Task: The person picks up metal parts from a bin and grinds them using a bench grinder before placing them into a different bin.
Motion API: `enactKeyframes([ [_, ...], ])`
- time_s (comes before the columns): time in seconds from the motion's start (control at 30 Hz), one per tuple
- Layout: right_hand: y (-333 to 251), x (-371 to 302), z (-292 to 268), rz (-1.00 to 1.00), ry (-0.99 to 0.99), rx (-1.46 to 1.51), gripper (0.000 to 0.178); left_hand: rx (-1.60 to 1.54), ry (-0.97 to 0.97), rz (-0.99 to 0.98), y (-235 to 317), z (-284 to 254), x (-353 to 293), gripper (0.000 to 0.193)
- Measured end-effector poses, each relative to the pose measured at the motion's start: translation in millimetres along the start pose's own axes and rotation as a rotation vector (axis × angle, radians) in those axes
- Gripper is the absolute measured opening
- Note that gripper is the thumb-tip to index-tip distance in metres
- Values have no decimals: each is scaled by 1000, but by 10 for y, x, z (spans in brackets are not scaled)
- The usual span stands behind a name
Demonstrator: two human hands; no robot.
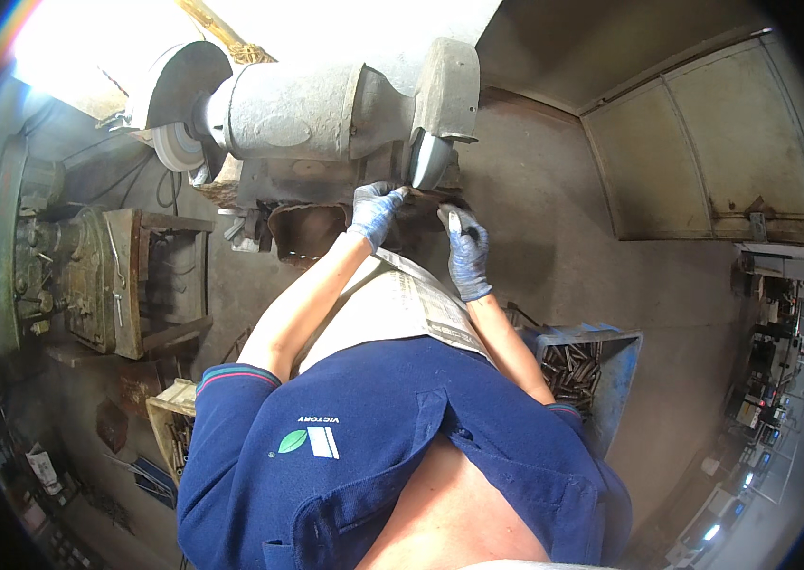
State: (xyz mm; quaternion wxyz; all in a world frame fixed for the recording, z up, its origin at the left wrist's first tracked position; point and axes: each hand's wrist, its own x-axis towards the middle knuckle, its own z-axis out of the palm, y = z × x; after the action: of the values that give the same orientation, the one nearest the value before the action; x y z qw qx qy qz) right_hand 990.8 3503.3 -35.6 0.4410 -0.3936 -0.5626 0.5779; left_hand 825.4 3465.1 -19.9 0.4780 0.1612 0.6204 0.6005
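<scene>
A grey double-ended bench grinder stands in front of me. Its right wheel shows below a metal guard. Just under that wheel, my left hand, in a blue-stained glove, has its fingers pinched together near the wheel's left edge. My right hand, gloved likewise, is closed at the fingertips a little lower and to the right. Something thin and dark seems to lie between the two hands, too small and shaded to name. The grinder's left wheel is away from both hands.
A blue-grey bin of metal pieces stands by my right side. Another container sits at my left. Farther left is a greenish machine on a stand. A rusty hollow opens beneath the grinder. Large metal panels stand far right.
</scene>
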Motion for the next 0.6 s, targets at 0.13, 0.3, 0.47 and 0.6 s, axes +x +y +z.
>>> enactKeyframes([
  [0.13,-16,7,65,-15,-139,-77,23,53,23,15,165,-123,-69,11],
  [0.3,84,5,224,21,-170,43,21,-38,37,-16,206,-296,-58,9],
  [0.47,1,-32,315,-18,-220,108,20,-111,-11,42,6,-489,28,11],
  [0.6,-144,-172,218,-172,-228,22,23,28,-32,215,93,-499,-332,12],
])
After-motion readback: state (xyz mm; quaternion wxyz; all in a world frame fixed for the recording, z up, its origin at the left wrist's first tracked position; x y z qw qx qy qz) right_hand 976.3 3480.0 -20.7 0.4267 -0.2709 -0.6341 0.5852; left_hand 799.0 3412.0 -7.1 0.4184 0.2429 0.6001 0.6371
